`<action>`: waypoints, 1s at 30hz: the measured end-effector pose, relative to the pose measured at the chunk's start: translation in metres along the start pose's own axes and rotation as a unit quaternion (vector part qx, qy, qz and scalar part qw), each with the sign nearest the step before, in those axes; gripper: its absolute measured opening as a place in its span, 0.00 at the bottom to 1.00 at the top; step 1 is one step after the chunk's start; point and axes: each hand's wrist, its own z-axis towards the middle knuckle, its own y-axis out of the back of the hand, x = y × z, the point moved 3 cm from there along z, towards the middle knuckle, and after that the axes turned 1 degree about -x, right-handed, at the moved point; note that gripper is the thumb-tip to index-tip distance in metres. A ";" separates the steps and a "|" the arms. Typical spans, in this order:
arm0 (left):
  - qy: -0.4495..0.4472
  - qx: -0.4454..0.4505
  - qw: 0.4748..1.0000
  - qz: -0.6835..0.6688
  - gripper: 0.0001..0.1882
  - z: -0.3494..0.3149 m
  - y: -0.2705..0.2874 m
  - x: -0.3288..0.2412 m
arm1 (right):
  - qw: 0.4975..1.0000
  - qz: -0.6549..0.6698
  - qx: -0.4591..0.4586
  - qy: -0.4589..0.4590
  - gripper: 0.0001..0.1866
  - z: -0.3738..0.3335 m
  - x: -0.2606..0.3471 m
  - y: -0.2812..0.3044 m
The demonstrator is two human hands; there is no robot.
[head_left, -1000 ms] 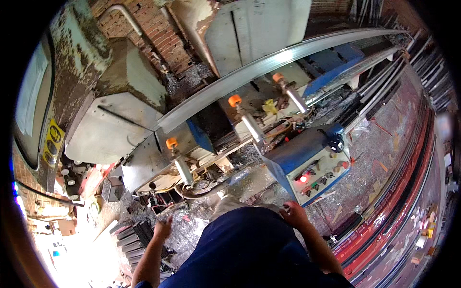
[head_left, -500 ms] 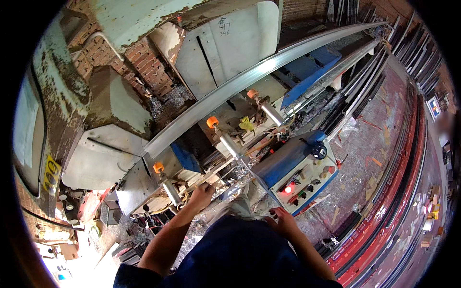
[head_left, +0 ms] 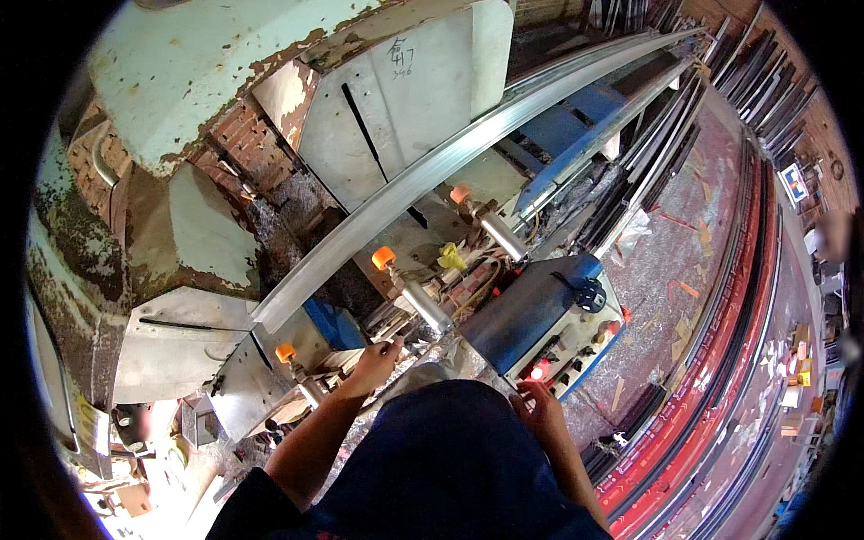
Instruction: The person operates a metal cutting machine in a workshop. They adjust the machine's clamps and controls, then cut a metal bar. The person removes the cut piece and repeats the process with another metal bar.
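My left hand is closed in a pinch beside the clamp cylinders, over scrap-strewn machine parts; whatever its fingers hold is too small to make out. My right hand is at the near edge of the blue control box, its fingers loosely bent and apart, nothing visible in them. A red light glows on the panel just above its fingertips. Ahead lies a long silver metal profile, slanting from near left to far right. Three orange-tipped cylinders point toward it from the near side.
Metal guard housings stand behind the profile. A yellow rag lies between two cylinders. A black round item sits on the control box. Red-wrapped long bars line the floor at right; shavings litter the ground.
My view has tipped forward, and my body now covers more of the lower middle. My right hand has come up closer to the panel's edge. The left hand remains pinched near the cylinders.
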 end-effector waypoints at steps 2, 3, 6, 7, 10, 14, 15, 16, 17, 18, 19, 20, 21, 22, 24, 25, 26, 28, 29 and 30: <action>-0.005 -0.001 1.000 0.023 0.34 -0.007 0.001 -0.015 | 1.000 -0.008 0.003 0.011 0.18 0.019 0.018 0.000; -0.002 -0.005 0.999 0.046 0.34 -0.013 0.004 -0.027 | 1.000 -0.016 0.002 0.024 0.18 0.030 0.026 -0.003; -0.053 -0.040 0.995 0.077 0.32 -0.010 0.006 -0.017 | 0.998 -0.018 0.009 0.053 0.17 0.057 0.054 -0.008; -0.066 -0.042 0.994 0.082 0.31 -0.004 0.006 -0.012 | 0.998 -0.011 0.013 0.065 0.16 0.066 0.062 -0.010; -0.053 -0.043 0.993 0.095 0.29 0.004 0.004 -0.001 | 0.993 -0.001 0.018 0.114 0.14 0.085 0.085 -0.018; -0.057 -0.031 0.995 0.077 0.27 -0.014 0.007 -0.029 | 0.990 -0.012 0.033 0.137 0.15 0.099 0.093 -0.029; -0.097 -0.029 0.992 0.077 0.27 -0.012 0.008 -0.026 | 0.989 -0.017 0.035 0.146 0.15 0.101 0.094 -0.031; -0.132 -0.029 0.988 0.076 0.27 -0.014 0.009 -0.023 | 0.987 -0.019 0.041 0.155 0.15 0.101 0.095 -0.035; -0.024 0.007 1.000 0.011 0.26 -0.014 0.011 -0.026 | 0.987 -0.032 0.049 0.149 0.15 0.102 0.096 -0.037; -0.025 -0.001 1.000 0.013 0.26 -0.018 0.014 -0.036 | 0.988 -0.027 0.054 0.142 0.15 0.102 0.098 -0.038; -0.029 -0.009 0.999 0.017 0.26 -0.022 0.019 -0.048 | 0.989 -0.021 0.055 0.136 0.15 0.102 0.101 -0.038; -0.033 -0.017 0.999 0.021 0.26 -0.025 0.020 -0.053 | 0.990 -0.014 0.056 0.130 0.15 0.101 0.102 -0.037; -0.036 -0.026 0.998 0.033 0.26 -0.027 0.020 -0.053 | 0.991 -0.006 0.056 0.125 0.15 0.099 0.099 -0.038; -0.031 -0.022 0.999 0.021 0.26 -0.028 0.020 -0.053 | 0.991 0.004 0.055 0.125 0.14 0.100 0.099 -0.038; -0.019 -0.012 1.000 -0.004 0.26 -0.028 0.015 -0.050 | 0.990 0.014 0.048 0.133 0.14 0.100 0.099 -0.038; -0.020 -0.024 1.000 0.002 0.26 -0.028 0.014 -0.048 | 0.989 0.015 0.042 0.140 0.14 0.100 0.099 -0.037; -0.021 -0.036 0.999 0.009 0.26 -0.028 0.011 -0.045 | 0.988 0.015 0.037 0.147 0.14 0.099 0.099 -0.037; -0.051 -0.055 0.997 0.023 0.25 -0.026 0.007 -0.038 | 0.986 0.013 0.047 0.160 0.14 0.099 0.093 -0.038; -0.080 -0.065 0.994 0.032 0.25 -0.024 0.006 -0.030 | 0.984 0.013 0.052 0.170 0.14 0.101 0.092 -0.038; -0.109 -0.075 0.990 0.041 0.25 -0.020 0.006 -0.021 | 0.983 0.004 0.045 0.180 0.14 0.101 0.094 -0.034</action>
